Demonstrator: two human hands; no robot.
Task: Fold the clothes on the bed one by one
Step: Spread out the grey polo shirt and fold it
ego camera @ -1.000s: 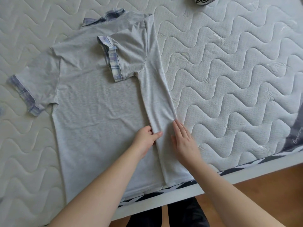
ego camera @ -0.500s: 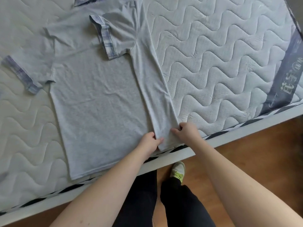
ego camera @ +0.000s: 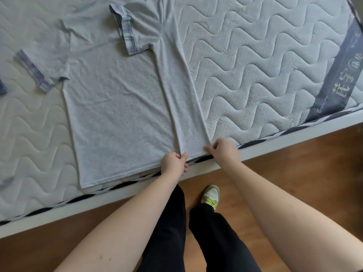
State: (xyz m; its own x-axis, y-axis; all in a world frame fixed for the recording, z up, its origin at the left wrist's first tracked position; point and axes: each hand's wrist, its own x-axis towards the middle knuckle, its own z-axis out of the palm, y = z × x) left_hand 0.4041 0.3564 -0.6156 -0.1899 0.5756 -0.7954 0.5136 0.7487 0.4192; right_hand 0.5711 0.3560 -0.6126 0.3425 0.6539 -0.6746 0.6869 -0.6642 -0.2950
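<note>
A light grey short-sleeved shirt (ego camera: 117, 107) with blue plaid sleeve cuffs lies flat on the white quilted mattress (ego camera: 255, 65). Its right side is folded inward as a long strip (ego camera: 180, 99), the right sleeve (ego camera: 129, 34) lying over the chest. The left sleeve (ego camera: 37, 71) lies spread out to the left. At the hem near the bed's front edge, my left hand (ego camera: 173, 162) pinches the left corner of the folded strip. My right hand (ego camera: 224, 150) pinches the strip's right corner.
The white bed frame edge (ego camera: 275, 142) runs diagonally just under the shirt hem. Wooden floor (ego camera: 294, 183) lies in front, with my dark trousers and a green-white shoe (ego camera: 211, 196). A dark labelled band (ego camera: 341, 75) crosses the mattress at right. A bit of dark fabric (ego camera: 3, 87) shows at the left edge.
Both hands slid down the folded strip from its middle to the hem at the bed's edge, going from flat pressing to pinching. The view tilted down toward the floor.
</note>
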